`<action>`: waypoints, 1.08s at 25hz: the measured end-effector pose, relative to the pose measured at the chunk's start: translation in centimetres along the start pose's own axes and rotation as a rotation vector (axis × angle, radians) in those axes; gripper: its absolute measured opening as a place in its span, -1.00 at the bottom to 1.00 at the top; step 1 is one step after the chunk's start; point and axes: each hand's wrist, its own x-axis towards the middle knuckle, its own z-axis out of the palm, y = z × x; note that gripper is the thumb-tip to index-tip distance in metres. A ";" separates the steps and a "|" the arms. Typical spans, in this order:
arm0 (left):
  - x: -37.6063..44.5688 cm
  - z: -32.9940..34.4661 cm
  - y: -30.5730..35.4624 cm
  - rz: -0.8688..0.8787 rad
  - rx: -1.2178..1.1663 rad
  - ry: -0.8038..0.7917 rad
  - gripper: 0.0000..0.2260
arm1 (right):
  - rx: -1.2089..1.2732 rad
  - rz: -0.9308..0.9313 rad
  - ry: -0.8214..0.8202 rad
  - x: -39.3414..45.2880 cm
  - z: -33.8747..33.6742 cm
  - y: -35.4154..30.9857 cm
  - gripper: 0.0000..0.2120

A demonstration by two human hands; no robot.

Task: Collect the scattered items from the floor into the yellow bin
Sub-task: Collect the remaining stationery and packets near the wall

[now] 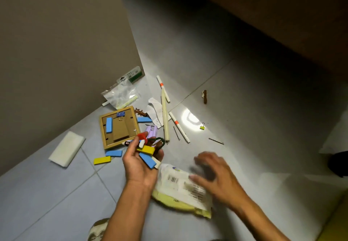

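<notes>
- Left hand (pixel 140 162) is cupped palm-up, fingers curled round a handful of small bits: a yellow block (pixel 146 150), a blue block (pixel 147 160), a red piece (pixel 142 137), a dark looped cord (pixel 159 141). Hand looks near full; pile is loose, likely to spill if tilted.
- Right hand (pixel 212 173) is blurred, fingers spread and bent, over the wipes pack (pixel 181 188). Contact with the pack cannot be told; nothing is seen held.
- Wipes pack lies on the floor (pixel 244 108) just right of the left hand. Judged soft, slick film, some weight: best pinched across a short edge or scooped from under.
- Picture frame (pixel 119 127) lies face-down just beyond the left hand, a blue block (pixel 108 125) and a binder clip (pixel 120 114) on it. Stiff, light, possibly glazed: to be lifted by the rim.
- Right of the frame: two markers (pixel 163 89) (pixel 179 127) and a pale stick (pixel 165 118), rigid, roll easily; hairpins (pixel 176 133) and a small clip (pixel 202 126), thin, need fingertip pinch.
- Near side of the frame: loose blocks (pixel 102 160) (pixel 114 153). Left of it: white pad (pixel 66 148), looks light.
- Yellow bin is not clearly in view.
</notes>
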 end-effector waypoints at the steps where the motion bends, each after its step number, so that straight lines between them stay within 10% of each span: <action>1: -0.1 0.3 -0.2 -0.014 0.022 -0.006 -0.76 | 0.018 0.047 0.127 1.9 -0.4 0.2 -0.50; 16: 1.5 -1.3 -3.2 -0.094 0.429 0.037 -0.79 | -0.604 0.186 0.178 13.5 5.7 -3.7 -0.83; 27: 1.8 0.1 -5.0 -0.130 0.547 -0.078 -0.85 | 0.071 0.235 -0.038 7.4 0.9 -5.6 -0.85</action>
